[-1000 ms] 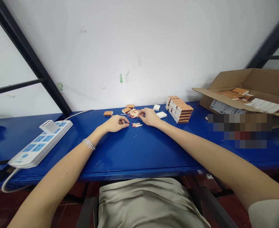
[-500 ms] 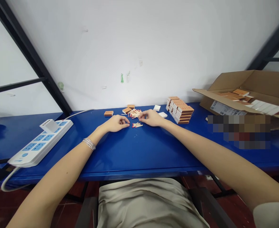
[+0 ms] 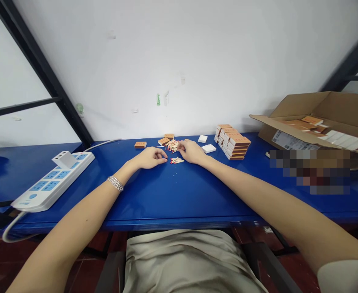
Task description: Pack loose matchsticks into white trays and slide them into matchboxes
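A loose pile of red-tipped matchsticks (image 3: 173, 145) lies near the back of the blue table. My right hand (image 3: 192, 151) reaches to the pile's right side, its fingers bent together among the sticks; what sits between the fingertips is hidden. In front of the pile is a smaller group of matchsticks (image 3: 176, 160), lying roughly side by side. My left hand (image 3: 151, 158) rests on the table left of this group, fingers curved, with a gap between thumb and forefinger and nothing visible held. Orange matchboxes (image 3: 164, 141) are behind the pile, and another matchbox (image 3: 140, 145) lies beyond my left hand.
Two white box parts (image 3: 208, 148) lie right of my right hand. Stacked matchboxes (image 3: 232, 142) stand farther right. An open carton (image 3: 295, 140) with matchboxes is at the right end. A white power strip (image 3: 52, 183) with a plugged-in adapter lies left on the blue table (image 3: 179, 199).
My right hand has moved slightly back and into the large pile, away from the small group of matchsticks. My left hand has stayed nearly in place.
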{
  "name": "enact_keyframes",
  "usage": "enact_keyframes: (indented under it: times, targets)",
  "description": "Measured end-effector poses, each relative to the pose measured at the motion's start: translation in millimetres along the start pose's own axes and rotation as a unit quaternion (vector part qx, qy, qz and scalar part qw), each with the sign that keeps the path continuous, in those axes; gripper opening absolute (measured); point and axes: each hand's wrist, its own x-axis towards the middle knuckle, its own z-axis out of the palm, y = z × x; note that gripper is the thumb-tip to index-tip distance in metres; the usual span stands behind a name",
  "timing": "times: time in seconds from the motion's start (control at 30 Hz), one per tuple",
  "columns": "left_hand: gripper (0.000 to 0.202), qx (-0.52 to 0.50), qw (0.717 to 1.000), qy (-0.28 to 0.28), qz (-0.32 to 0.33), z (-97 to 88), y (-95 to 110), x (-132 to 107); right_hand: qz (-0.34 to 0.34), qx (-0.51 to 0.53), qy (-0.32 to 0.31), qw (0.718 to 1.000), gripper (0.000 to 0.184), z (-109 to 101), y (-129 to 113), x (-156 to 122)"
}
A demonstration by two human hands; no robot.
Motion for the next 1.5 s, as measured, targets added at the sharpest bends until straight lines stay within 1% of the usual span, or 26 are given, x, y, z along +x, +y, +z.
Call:
enact_keyframes:
  times: [0.2, 0.5, 0.7, 0.77, 0.83, 0.9, 0.97, 1.07, 1.13, 1.27, 1.33, 1.43, 1.5]
  targets:
    - [0.028, 0.003, 1.000, -0.003, -0.002, -0.3, -0.1, -0.2, 0.009, -0.013, -0.018, 1.000, 0.018, 1.0, -1.7, 0.8]
    - [0.030, -0.001, 1.000, -0.001, 0.018, 0.1, -9.2, 2.6, -0.009, -0.035, -0.035, 0.999, 0.020, 2.5, -1.7, 2.0]
    - [0.032, 0.002, 1.000, -0.003, 0.013, -1.0, -5.9, 1.4, -0.003, -0.034, -0.020, 0.999, 0.023, -0.3, -2.3, -0.6]
    - [0.032, 0.001, 1.000, -0.004, 0.013, -0.9, -6.0, 1.3, -0.022, -0.004, -0.014, 1.000, 0.020, -3.6, -3.2, -2.8]
    - [0.032, -0.001, 1.000, -0.005, 0.011, -0.6, -6.6, 1.5, -0.063, 0.037, -0.025, 0.997, 0.014, -6.7, -3.1, -4.2]
    - [0.032, -0.001, 1.000, -0.006, 0.010, -0.4, -7.1, 1.9, -0.084, 0.068, -0.037, 0.993, 0.011, -8.4, -0.9, -4.4]
    - [0.031, 0.003, 1.000, -0.006, 0.012, -0.2, -6.7, 2.0, -0.066, 0.070, -0.028, 0.995, 0.013, -8.8, 3.4, -3.1]
    - [0.030, 0.009, 1.000, -0.003, 0.013, 0.1, -4.2, 1.4, -0.037, 0.044, -0.012, 0.998, 0.017, -9.6, 11.3, 0.2]
    - [0.030, 0.012, 1.000, -0.002, 0.004, 0.3, -1.7, 0.7, -0.032, 0.047, -0.029, 0.998, 0.016, -12.0, 15.3, 1.9]
    - [0.031, 0.018, 1.000, 0.003, -0.012, 0.8, 2.9, -0.4, -0.033, 0.079, -0.094, 0.992, 0.013, -17.7, 20.6, 1.7]
    - [0.032, 0.023, 1.000, 0.004, -0.012, 1.2, 4.5, -0.5, -0.040, 0.071, -0.109, 0.991, 0.011, -18.0, 22.5, 0.5]
    - [0.031, 0.038, 0.999, 0.008, -0.006, 2.5, 6.0, -0.4, -0.039, 0.057, -0.095, 0.993, 0.013, -16.7, 21.8, -0.9]
    - [0.030, 0.056, 0.998, 0.011, 0.000, 4.2, 6.0, 0.0, -0.034, 0.071, -0.077, 0.994, 0.012, -17.2, 17.5, -2.0]
